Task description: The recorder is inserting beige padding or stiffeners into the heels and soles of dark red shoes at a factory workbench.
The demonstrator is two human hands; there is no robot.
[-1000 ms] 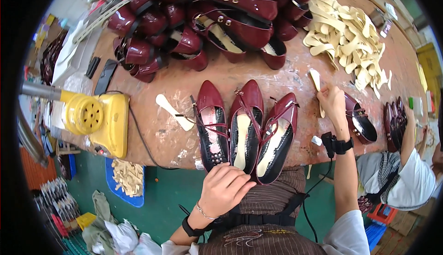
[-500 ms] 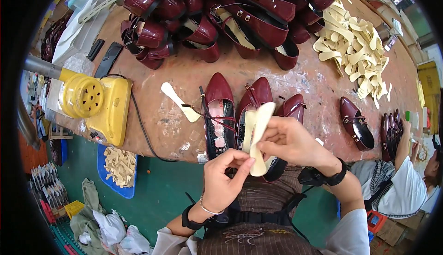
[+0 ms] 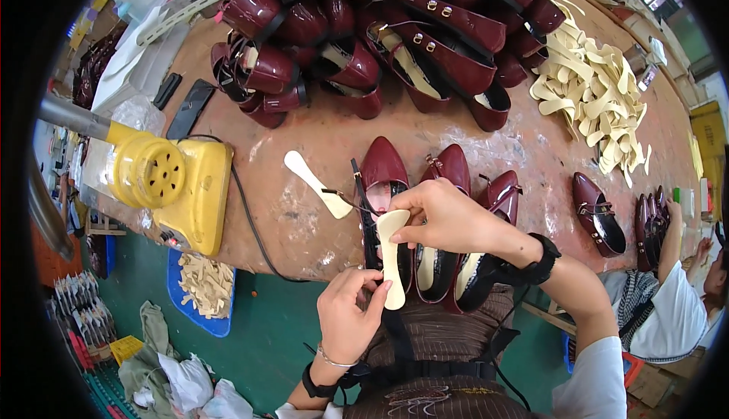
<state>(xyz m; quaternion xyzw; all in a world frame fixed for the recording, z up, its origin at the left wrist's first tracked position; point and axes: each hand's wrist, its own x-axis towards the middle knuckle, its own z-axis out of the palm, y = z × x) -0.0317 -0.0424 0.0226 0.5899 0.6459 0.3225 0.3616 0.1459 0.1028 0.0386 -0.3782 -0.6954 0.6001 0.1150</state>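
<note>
A cream insole (image 3: 390, 261) is pinched between both my hands, over the left shoe in the row. My left hand (image 3: 348, 316) grips its lower end with thumb and fingers. Its upper end is held by my right hand (image 3: 449, 218). Under my hands, a burgundy strapped shoe (image 3: 383, 162) points away from me, partly hidden. Beside it stand a middle shoe (image 3: 454, 164) with a cream insole (image 3: 428, 273) inside, and a right shoe (image 3: 504, 190), partly covered by my wrist. One loose insole (image 3: 316, 184) lies on the table to the left.
Burgundy shoes (image 3: 334, 62) are heaped at the back, with piled insoles (image 3: 596, 89) at far right. A yellow machine (image 3: 194, 184) and its cable stand left. A single shoe (image 3: 598, 214) sits right, near a co-worker (image 3: 676, 297). Below left is a blue bin (image 3: 173, 286) of scraps.
My hands have moved left with an insole, from over the middle shoe to over the left one. An insole now shows inside the middle shoe. The whole view has shifted slightly.
</note>
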